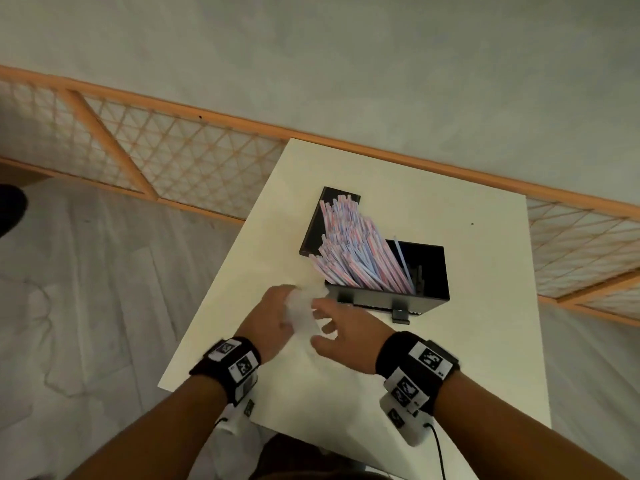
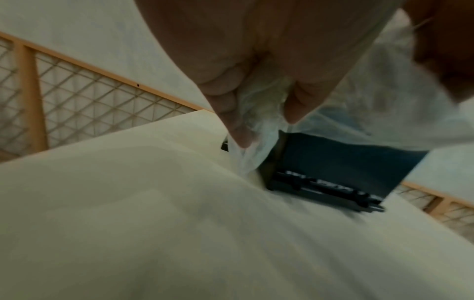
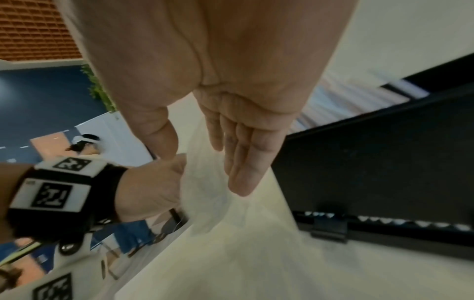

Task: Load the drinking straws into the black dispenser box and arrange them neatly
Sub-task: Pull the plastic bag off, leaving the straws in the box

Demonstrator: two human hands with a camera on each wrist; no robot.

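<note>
The black dispenser box [image 1: 431, 271] stands open on the cream table [image 1: 450, 358], its lid [image 1: 313, 226] tipped back to the left. A heap of pink-and-blue wrapped straws [image 1: 353, 251] leans slantwise in the box, upper ends over the lid. In front of the box's left corner, my left hand [image 1: 287, 304] pinches a crumpled clear plastic bag [image 1: 301, 311]. The left wrist view shows the thumb and fingers [image 2: 231, 113] closed on that bag [image 2: 261, 105]. My right hand [image 1: 323, 322] hovers beside it with fingers [image 3: 243, 162] straight and spread, holding nothing.
A wooden lattice railing [image 1: 166, 150] runs behind the table along a grey wall. Pale wood floor [image 1: 86, 271] lies to the left. The table's left edge is close to my left wrist. A small black clip [image 1: 400, 315] sticks out at the box's front base.
</note>
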